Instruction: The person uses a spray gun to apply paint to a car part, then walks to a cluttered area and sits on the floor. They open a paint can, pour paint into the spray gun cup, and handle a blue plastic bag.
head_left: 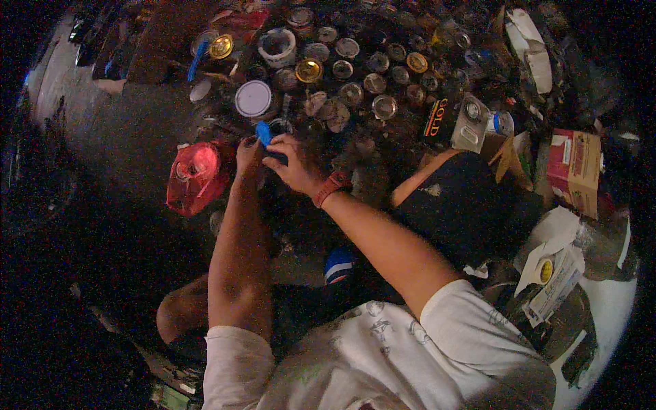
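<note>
A crumpled-looking blue object [264, 134] is at the centre, in front of a small dark-rimmed container [280, 127]. The fingertips of my right hand [290, 162] are closed on the blue piece, below a red band on my wrist. My left hand [247, 154] is curled just beside it; whatever its fingers hold is hidden. A large white-lidded can [253, 98] stands just beyond my hands. A translucent red plastic bag [195, 184] with a round thing inside lies left of them.
Many cans and jars [347, 48] cover the ground ahead. A black box [434, 116], a metal tray [470, 123], a red-and-tan carton [574, 171] and torn white packaging [550, 277] lie rightward. My bent dark-clothed right leg [471, 198] is beside my right arm.
</note>
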`<state>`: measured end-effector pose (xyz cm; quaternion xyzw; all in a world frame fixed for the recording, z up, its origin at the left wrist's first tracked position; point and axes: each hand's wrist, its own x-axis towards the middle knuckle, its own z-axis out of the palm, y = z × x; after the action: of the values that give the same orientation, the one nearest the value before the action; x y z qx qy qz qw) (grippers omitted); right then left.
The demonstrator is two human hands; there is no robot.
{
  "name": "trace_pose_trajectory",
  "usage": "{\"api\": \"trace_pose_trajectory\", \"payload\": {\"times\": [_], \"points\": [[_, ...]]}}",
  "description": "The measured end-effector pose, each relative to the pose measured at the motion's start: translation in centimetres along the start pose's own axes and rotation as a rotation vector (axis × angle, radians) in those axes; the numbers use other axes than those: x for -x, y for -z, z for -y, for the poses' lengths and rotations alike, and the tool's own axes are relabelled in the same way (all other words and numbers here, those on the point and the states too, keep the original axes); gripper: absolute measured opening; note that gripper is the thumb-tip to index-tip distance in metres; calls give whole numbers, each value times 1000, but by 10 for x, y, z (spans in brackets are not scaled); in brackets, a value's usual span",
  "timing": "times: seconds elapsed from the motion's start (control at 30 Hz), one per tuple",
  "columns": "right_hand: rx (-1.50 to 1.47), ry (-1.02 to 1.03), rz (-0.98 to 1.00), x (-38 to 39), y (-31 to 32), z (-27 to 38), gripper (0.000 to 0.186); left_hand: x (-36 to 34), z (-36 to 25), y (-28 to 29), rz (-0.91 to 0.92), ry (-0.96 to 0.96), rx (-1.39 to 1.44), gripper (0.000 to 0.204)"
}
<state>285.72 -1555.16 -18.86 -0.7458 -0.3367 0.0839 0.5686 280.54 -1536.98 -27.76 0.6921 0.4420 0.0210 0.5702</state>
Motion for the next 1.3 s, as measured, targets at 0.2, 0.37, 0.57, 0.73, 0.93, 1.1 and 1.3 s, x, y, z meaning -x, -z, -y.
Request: {"api": "trace_pose_trajectory", "payload": {"times": [0.2,0.37,0.57,0.73,0.93,1.1,1.3], "points": [[-76,79,-181,14,-23,14,23,25,3,38,-137,82,316,26],[-137,-39,-262,35,-34,-11,23,68,0,36,-293,-160,422,25],[86,-263,-437,50,-22,-18,34,139,-40,-4,-267,-400,146,15],[-277,-765,-238,39,13,3,45,149,-60,-32,-188,-660,-283,18],[-3,-883,-649,33,12,-54,58,159,-40,-46,-94,-809,-387,24],[262,-826,-589,15,42,-101,55,169,57,-14,-311,-503,-487,35],[244,-672,-548,-26,55,-214,58,122,128,11,-464,241,-294,70]]}}
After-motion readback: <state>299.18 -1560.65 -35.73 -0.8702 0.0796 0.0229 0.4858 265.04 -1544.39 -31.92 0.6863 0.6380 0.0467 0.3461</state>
